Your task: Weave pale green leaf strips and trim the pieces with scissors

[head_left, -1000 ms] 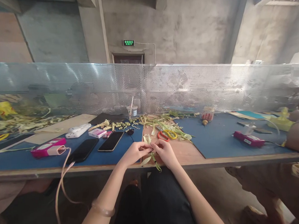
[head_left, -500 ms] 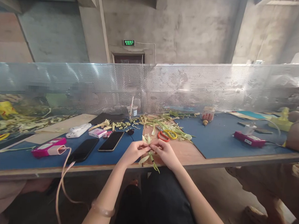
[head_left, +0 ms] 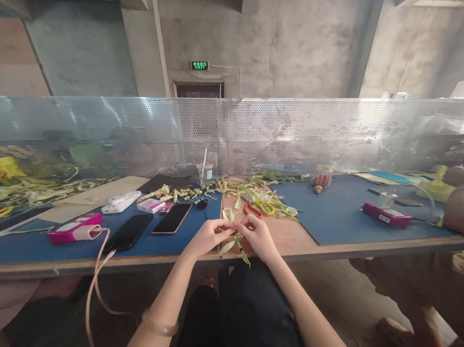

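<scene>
Close together over the table's front edge, my left hand (head_left: pixel 211 235) and my right hand (head_left: pixel 258 238) both pinch a pale green leafy plant piece (head_left: pixel 227 246). Its leaves stick out above and hang below the fingers; the pinched middle is hidden. Just beyond my right hand lie scissors with red and yellow handles (head_left: pixel 267 209), their blades partly over leaf strips. A heap of pale green leaf strips (head_left: pixel 241 186) spreads behind them on a brown board (head_left: pixel 287 231). To the left are small knobbly pale yellow-green pieces (head_left: pixel 185 194).
Left of my hands lie two dark phones (head_left: pixel 171 219), a magenta device (head_left: pixel 75 229) with a cable, a white power strip (head_left: pixel 120 202) and a small box (head_left: pixel 150 205). A plastic cup (head_left: pixel 206 172) and jar (head_left: pixel 322 176) stand before a perforated metal screen (head_left: pixel 297 130). People sit on both sides.
Both hands keep pinching the leafy plant piece, and its lower leaves have shifted slightly to the right. The rest looks the same apart from a slight camera shift.
</scene>
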`<state>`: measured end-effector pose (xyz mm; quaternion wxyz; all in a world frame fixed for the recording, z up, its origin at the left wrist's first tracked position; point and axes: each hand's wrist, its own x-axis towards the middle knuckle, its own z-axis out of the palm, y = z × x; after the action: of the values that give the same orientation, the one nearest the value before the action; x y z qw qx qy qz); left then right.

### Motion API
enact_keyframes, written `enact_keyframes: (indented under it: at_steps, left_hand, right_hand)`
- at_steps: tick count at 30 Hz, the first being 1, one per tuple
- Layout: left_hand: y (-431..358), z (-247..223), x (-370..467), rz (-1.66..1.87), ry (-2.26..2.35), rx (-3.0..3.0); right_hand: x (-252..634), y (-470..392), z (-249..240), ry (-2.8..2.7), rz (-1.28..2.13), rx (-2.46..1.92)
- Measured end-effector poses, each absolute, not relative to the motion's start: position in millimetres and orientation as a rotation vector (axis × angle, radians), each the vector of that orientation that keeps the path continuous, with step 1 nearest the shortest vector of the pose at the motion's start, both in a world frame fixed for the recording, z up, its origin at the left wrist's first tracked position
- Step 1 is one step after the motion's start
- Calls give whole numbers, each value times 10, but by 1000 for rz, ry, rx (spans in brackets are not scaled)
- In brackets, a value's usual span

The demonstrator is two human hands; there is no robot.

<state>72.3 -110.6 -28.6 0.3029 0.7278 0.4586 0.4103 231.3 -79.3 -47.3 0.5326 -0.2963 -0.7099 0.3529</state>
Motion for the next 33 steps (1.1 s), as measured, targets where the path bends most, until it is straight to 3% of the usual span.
enact_keyframes:
  at_steps: [7, 16, 33]
  left_hand:
    - [-1061, -333, 712, 1088, 1200, 1968]
    - [-1071, -317, 680, 1138, 1193, 1906]
    - [-1095, -292, 694, 1170, 1286, 1939]
  right_hand:
    - [2290, -758, -491, -1712, 846, -694]
    - [2348, -828, -425, -1751, 1090, -527]
    - [2318, -799, -448, -1688, 1074, -602]
